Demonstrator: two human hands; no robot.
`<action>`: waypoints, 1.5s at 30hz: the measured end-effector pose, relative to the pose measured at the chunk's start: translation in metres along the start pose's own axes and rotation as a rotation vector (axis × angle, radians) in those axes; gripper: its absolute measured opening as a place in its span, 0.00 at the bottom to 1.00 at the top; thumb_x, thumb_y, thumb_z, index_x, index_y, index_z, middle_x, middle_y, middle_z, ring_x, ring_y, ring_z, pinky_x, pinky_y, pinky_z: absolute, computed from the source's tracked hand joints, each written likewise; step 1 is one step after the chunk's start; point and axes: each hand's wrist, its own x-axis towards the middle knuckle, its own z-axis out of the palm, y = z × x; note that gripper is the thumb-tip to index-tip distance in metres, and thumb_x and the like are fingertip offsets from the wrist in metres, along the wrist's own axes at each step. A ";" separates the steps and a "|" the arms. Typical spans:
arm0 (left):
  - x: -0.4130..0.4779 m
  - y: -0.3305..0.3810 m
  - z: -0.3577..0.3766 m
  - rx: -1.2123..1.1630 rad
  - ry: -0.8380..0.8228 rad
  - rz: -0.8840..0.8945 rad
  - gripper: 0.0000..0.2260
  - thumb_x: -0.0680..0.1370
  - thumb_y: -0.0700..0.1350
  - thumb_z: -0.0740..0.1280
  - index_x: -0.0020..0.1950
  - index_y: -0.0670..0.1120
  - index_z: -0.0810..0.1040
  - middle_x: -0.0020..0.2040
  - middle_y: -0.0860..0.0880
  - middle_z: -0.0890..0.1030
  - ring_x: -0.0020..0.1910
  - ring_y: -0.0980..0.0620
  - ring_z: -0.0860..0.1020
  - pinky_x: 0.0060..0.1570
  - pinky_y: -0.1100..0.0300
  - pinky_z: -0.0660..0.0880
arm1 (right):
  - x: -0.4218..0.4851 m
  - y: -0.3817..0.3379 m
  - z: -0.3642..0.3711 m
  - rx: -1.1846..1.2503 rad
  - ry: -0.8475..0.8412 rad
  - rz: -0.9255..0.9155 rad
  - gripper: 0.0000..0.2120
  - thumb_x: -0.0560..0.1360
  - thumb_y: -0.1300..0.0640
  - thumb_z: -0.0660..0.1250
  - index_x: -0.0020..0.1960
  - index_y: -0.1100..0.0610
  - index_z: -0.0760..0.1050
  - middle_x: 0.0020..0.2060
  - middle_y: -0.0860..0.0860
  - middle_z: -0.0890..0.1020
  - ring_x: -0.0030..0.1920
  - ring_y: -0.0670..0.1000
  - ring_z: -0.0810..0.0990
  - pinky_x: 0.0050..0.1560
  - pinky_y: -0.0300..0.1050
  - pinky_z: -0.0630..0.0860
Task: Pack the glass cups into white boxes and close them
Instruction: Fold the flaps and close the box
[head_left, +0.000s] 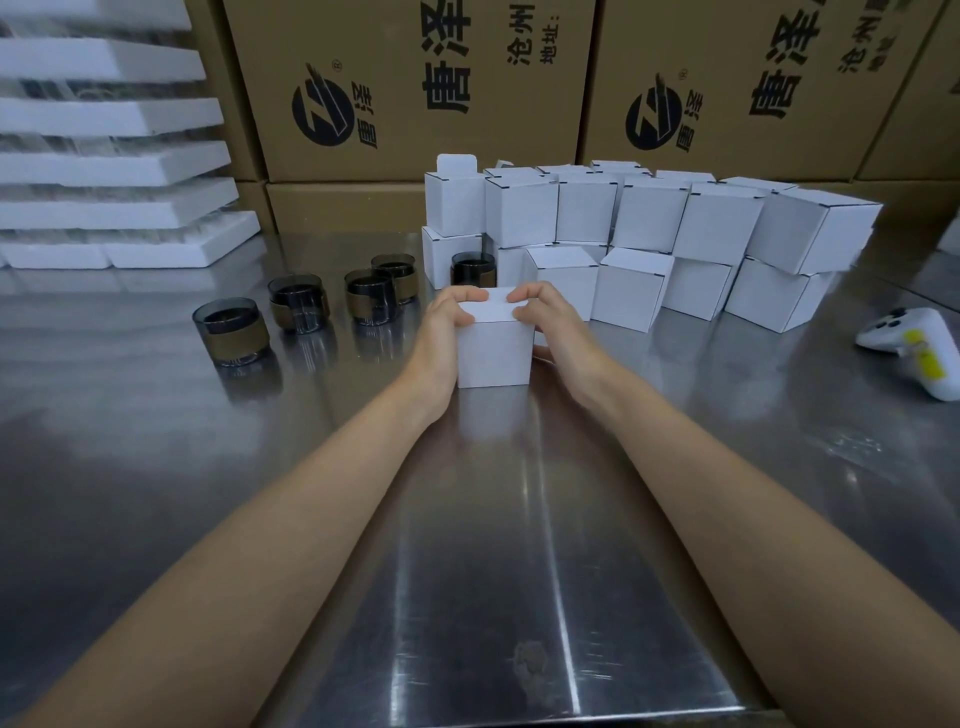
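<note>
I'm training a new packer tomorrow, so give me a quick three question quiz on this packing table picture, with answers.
1. True or false: the left hand and the right hand both grip the white box.
2. How many glass cups stand unpacked on the metal table? A three, B five, C eight.
3. Fill in: the white controller lies on the person's ____ side.
Key: 1 true; 2 B; 3 right.
</note>
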 end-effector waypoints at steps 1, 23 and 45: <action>-0.001 -0.001 0.000 0.005 0.006 0.005 0.13 0.76 0.38 0.55 0.45 0.50 0.77 0.65 0.40 0.74 0.60 0.43 0.73 0.57 0.52 0.71 | -0.002 0.001 -0.002 -0.006 -0.019 -0.013 0.07 0.79 0.59 0.60 0.48 0.48 0.73 0.48 0.48 0.77 0.50 0.49 0.76 0.54 0.48 0.72; 0.010 -0.015 0.006 -0.074 0.165 0.044 0.10 0.80 0.40 0.58 0.49 0.47 0.79 0.54 0.49 0.81 0.59 0.52 0.78 0.63 0.53 0.71 | 0.032 0.021 -0.041 -0.229 0.666 -0.582 0.21 0.76 0.54 0.70 0.67 0.52 0.69 0.75 0.55 0.63 0.75 0.49 0.62 0.72 0.54 0.65; 0.018 -0.028 0.013 0.279 -0.003 0.101 0.13 0.79 0.40 0.57 0.47 0.41 0.82 0.46 0.51 0.82 0.47 0.56 0.77 0.45 0.68 0.69 | 0.069 0.028 -0.044 -0.998 0.726 -0.418 0.26 0.74 0.63 0.64 0.71 0.57 0.68 0.73 0.57 0.64 0.71 0.56 0.66 0.64 0.50 0.66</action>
